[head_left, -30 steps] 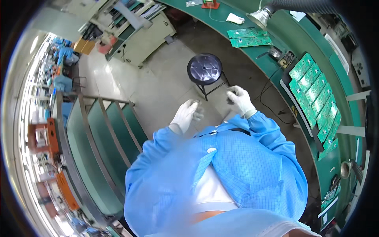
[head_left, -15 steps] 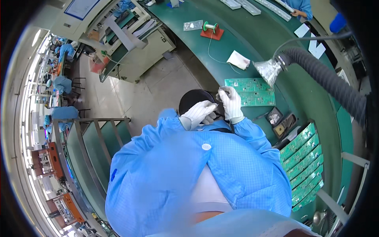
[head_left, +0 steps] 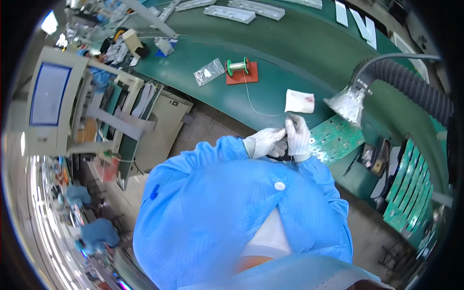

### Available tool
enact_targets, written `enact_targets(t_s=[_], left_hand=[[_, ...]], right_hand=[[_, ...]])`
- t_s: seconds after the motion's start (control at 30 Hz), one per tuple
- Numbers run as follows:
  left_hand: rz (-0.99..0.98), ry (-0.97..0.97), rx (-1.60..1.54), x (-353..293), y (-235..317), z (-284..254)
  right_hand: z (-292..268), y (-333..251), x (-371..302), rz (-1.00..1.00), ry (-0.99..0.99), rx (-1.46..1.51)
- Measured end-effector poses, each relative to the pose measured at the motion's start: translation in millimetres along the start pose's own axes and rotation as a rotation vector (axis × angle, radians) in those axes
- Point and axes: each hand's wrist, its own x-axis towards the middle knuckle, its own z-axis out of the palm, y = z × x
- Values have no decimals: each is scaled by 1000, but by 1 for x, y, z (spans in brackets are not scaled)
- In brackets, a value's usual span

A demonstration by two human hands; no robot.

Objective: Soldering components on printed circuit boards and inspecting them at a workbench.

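Observation:
My left hand [head_left: 267, 142], in a white glove, has its fingers curled in and its tips close to my other hand. My right hand [head_left: 297, 137], gloved too, is closed with thumb and fingertips pinched together; whatever is in either hand is too small or hidden. Beside the right hand lies a green circuit board panel [head_left: 340, 137], partly covered by that arm. A spool of solder wire [head_left: 238, 67] sits on a red stand [head_left: 250, 77]. Its thin wire runs across the green bench to near my right fingertips; whether they touch it, I cannot tell. A white cloth [head_left: 299, 101] lies just beyond.
A foil-wrapped fume nozzle [head_left: 347, 105] on a black ribbed hose [head_left: 406, 79] overhangs the board panel. Several narrow circuit boards [head_left: 410, 186] stand in a row at right. A clear plastic bag [head_left: 209, 72] lies left of the spool. White trays [head_left: 229, 14] line the far side.
My view has turned, so the bench and spool appear further left. Both hands have come nearer the cloth and the wire's end, and stay closed close together.

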Motion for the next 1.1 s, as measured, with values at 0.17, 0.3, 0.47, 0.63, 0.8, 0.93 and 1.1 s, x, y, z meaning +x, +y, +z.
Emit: enact_targets(t_s=[0.17, 0.3, 0.47, 0.63, 0.8, 0.93, 1.1], left_hand=[[28, -114, -5, -2, 21, -42], [454, -38, 365, 24, 3, -54], [36, 12, -194, 3, -9, -45], [-110, 71, 94, -1, -72, -53], [-146, 245, 197, 16, -141, -72], [85, 447, 587, 32, -188, -92], [430, 544, 934, 13, -241, -122]], right_hand=[[32, -29, 15, 28, 49, -141], [30, -33, 41, -119, -15, -252], [30, 32, 91, -440, -217, -860], [60, 75, 171, -307, -143, -771], [69, 97, 219, -112, -178, -885], [61, 94, 224, -207, -123, -919], [51, 68, 217, -154, -287, -1116]])
